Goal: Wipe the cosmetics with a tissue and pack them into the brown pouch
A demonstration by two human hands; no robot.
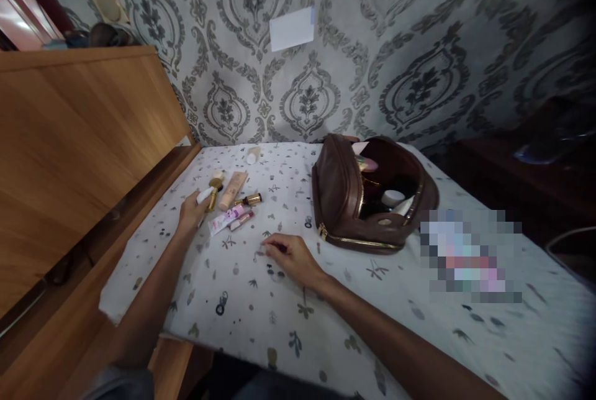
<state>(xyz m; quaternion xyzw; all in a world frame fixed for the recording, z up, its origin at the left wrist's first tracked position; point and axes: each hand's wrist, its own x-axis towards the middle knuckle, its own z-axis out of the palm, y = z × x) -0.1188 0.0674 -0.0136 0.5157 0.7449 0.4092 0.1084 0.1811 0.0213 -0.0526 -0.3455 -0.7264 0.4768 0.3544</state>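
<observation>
At the left of the spread items, my left hand (190, 212) is closed around a small white tube (205, 194). Close beside it lie a gold-coloured tube (212, 200) and a round gold-and-black piece (216, 183). A beige squeeze tube (233, 190), a black-and-gold lipstick (252, 199), a pink-and-white tube (226, 220) and a pink lip gloss tube (243, 220) form a loose group to its right. My right hand (294, 258) rests low over the cloth, fingers curled together, with nothing visible in them. Farther right stands an unzipped brown bag (339, 182), with a white-lidded jar (392, 197) inside.
A patterned white cloth (274, 338) covers the table. Near the wall lies a small beige tube with a white cap (252, 155). A wooden panel (84, 151) borders the left side. A blurred-out item (470, 257) lies right of the bag.
</observation>
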